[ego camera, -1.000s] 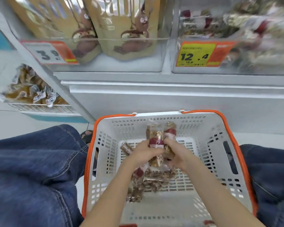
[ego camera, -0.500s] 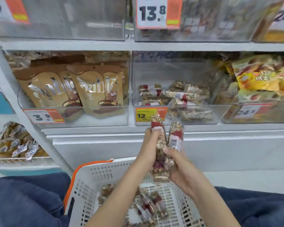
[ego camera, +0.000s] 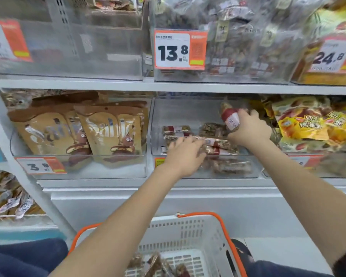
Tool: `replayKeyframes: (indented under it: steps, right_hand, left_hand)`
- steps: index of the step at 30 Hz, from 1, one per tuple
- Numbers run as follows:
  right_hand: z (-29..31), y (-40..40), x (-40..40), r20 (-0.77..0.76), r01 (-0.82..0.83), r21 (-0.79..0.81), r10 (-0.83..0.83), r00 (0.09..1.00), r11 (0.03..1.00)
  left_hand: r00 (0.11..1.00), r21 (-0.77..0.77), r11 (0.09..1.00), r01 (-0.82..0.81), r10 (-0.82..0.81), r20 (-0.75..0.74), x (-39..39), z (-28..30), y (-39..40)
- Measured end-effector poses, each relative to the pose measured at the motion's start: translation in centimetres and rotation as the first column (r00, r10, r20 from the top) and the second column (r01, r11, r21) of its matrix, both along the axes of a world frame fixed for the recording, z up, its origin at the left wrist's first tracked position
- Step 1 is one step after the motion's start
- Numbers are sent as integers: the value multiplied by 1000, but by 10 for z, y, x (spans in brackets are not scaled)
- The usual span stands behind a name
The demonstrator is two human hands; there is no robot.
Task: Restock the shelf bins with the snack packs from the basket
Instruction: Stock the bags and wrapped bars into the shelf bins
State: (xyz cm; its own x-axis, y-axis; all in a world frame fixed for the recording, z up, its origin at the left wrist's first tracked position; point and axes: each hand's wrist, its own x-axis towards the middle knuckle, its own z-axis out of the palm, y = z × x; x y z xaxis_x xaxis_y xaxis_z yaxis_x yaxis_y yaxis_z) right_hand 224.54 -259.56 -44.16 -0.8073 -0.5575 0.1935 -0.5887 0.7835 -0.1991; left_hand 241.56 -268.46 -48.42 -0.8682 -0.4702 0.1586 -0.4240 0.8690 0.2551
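Two shelf levels fill the upper view, each lined with clear plastic bins; the upper shelf (ego camera: 108, 83) carries a nearly bare bin at left and a bin of bagged nuts (ego camera: 234, 43) fronted by a price tag reading 13.8 (ego camera: 180, 50); a tag reading 24.8 (ego camera: 331, 55) hangs further right. On the lower level, brown cookie pouches (ego camera: 110, 128) stand upright in the left bin behind a 3.9 tag (ego camera: 40, 166); yellow snack bags (ego camera: 302, 120) crowd the right side, pressing close beside the middle bin. That middle bin (ego camera: 188, 110), clear-walled, holds several snack packs (ego camera: 177, 131) of seeds or nuts with red-and-white bands, lying flat in rough stacks; its front wall stands between the viewer and the lowest packs, blurring them. Below, a white basket (ego camera: 190, 230) with an orange rim sits between the person's dark blue trouser legs; a few more packs (ego camera: 154, 264) lie in its bottom. At far left a lower rack holds small wrapped sweets (ego camera: 10, 198). Both bare forearms reach over the basket into the middle bin; the left hand (ego camera: 185, 152) lies palm down with fingers spread loosely over a pack on the stack, touching it; the right hand (ego camera: 248, 129) has its fingers curled round one upright pack (ego camera: 230, 116), held above the stack near the bin's right wall.
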Motion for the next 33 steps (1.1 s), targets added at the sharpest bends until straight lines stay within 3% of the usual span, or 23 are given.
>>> replayKeyframes:
  steps: [2,4,6,8,10,13,15,16,19,21,23,26,29,33]
  right_hand:
    - [-19,-11,-17,134,-60,46,53,990,997]
    - [-34,-11,-29,351,-48,-10,49,935,999]
    - [-39,-5,-32,466,-36,-78,69,882,996]
    - [-41,2,-24,342,-56,-148,104,934,987]
    - [-49,9,-1,21,-94,-268,103,994,959]
    - [-84,21,68,-334,-251,-589,52,941,768]
    - [-126,30,126,-363,-340,-676,107,926,654]
    - [-153,33,153,-286,-335,-678,185,940,654]
    - [-249,44,216,148,-242,-488,352,924,839]
    - [-314,58,240,418,-228,-188,288,862,955]
    - [-364,74,250,597,-254,97,148,788,962]
    - [-403,87,254,699,-346,329,20,715,879]
    - [-411,75,254,708,-409,366,35,705,836]
    - [-414,48,253,697,-538,404,131,705,740]
  left_hand:
    - [1000,-118,993,-21,23,15,29,-16,-12]
    - [995,-216,976,12,-33,-90,61,-32,-20]
    - [973,-247,969,31,-85,-213,95,-52,-18]
    - [948,-219,975,26,-94,-304,127,-79,-9]
    - [949,-156,988,20,-68,-307,156,-120,1]
    - [975,104,989,-107,125,-182,193,-188,13]
    - [960,252,933,-257,276,-41,214,-231,20]
    - [948,284,907,-312,315,36,224,-251,22]
    - [895,366,827,-426,325,306,250,-300,28]
    - [804,398,764,-507,253,539,261,-322,31]
    - [710,401,719,-567,180,681,272,-340,37]
    - [669,443,653,-614,133,731,286,-357,51]
    - [628,467,571,-676,114,770,297,-364,58]
    - [681,571,411,-711,196,706,300,-361,57]
